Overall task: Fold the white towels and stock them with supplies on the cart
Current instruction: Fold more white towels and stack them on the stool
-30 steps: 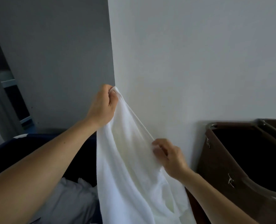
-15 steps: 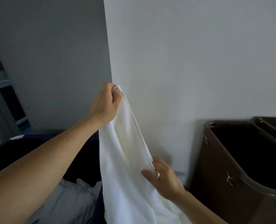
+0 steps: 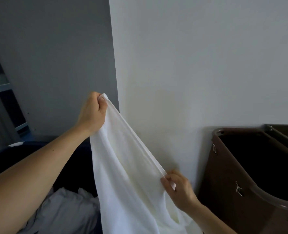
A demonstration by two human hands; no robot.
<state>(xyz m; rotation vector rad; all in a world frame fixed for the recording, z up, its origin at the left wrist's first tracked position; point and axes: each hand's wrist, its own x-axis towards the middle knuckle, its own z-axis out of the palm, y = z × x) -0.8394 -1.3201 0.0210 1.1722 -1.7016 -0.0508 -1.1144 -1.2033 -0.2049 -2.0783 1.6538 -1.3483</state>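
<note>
Towel (image 3: pixel 123 166) is soft, light, w/ a firm hem. Left hand (image 3: pixel 92 114) clenches one corner; right hand (image 3: pixel 178 190) pinches hem below it. Best hold: corners.

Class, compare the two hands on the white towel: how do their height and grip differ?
The left hand is held high; the right hand sits lower, nearer the brown bin. The left hand bunches the corner in a fist; the right hand pinches the hem. Both hold the same white towel.

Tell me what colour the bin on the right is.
The bin is dark brown; head view shows it.
</note>
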